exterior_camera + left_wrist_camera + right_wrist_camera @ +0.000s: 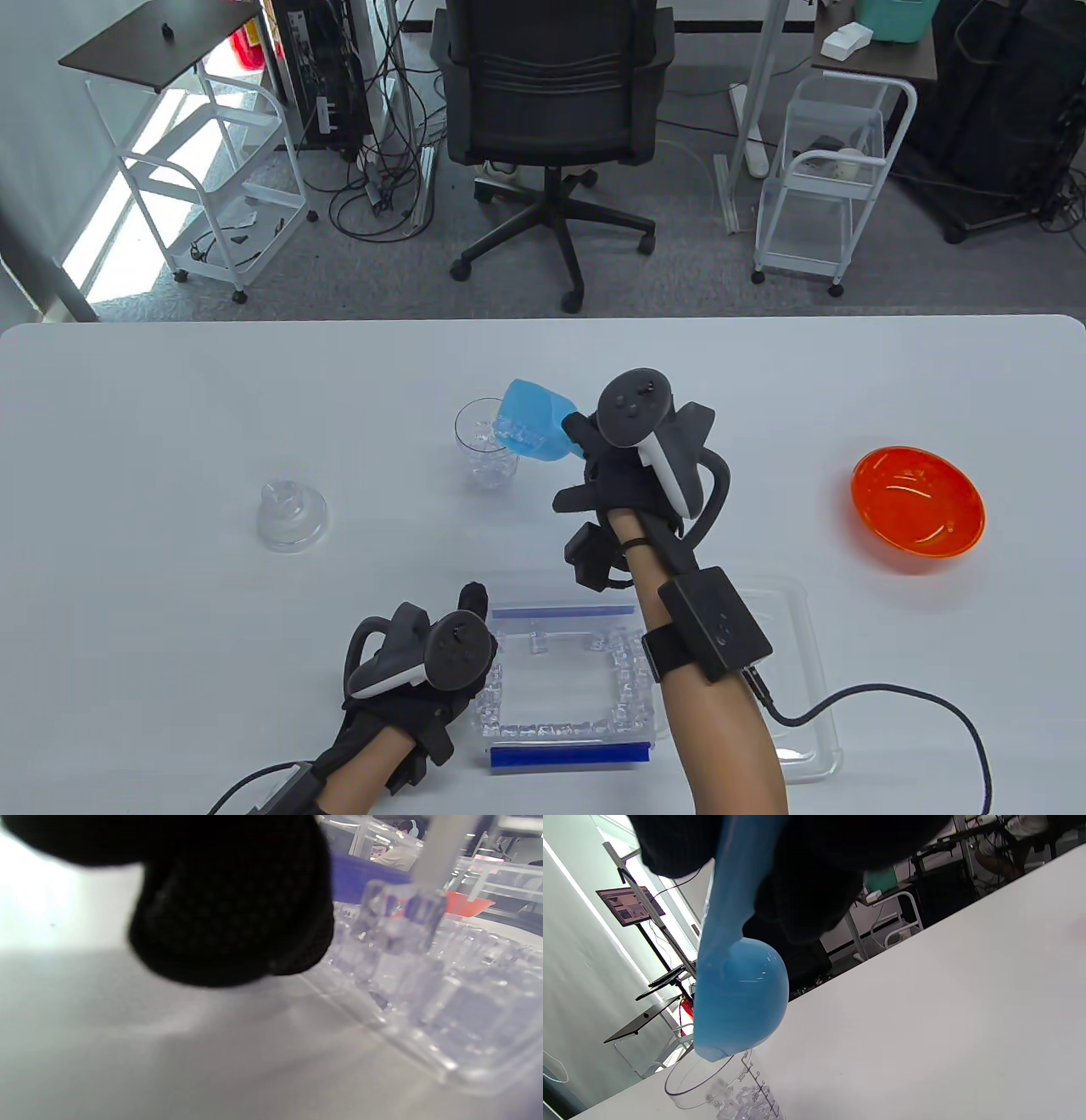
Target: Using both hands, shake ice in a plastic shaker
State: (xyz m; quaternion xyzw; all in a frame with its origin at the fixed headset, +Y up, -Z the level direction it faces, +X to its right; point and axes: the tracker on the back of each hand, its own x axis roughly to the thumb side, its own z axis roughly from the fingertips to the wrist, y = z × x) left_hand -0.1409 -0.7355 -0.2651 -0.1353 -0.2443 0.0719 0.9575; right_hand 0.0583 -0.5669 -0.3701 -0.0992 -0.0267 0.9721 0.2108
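Note:
A clear plastic shaker cup [486, 454] [721, 1090] stands mid-table with ice in its bottom. My right hand [611, 475] grips the handle of a blue scoop [534, 422] [738, 997], tipped with its mouth over the cup's rim. The shaker's clear lid [292, 514] lies apart on the table to the left. My left hand [441, 654] rests at the left edge of a clear ice box [806, 679] [445, 1018] near the front; its gloved fingers [229, 916] sit beside the box wall, with no grip showing.
An orange bowl [918, 508] sits at the right of the table. The ice box has blue clips [570, 754] and ice cubes along its inner edges. A cable [899, 705] trails from my right forearm. An office chair [556, 127] stands beyond the table's far edge.

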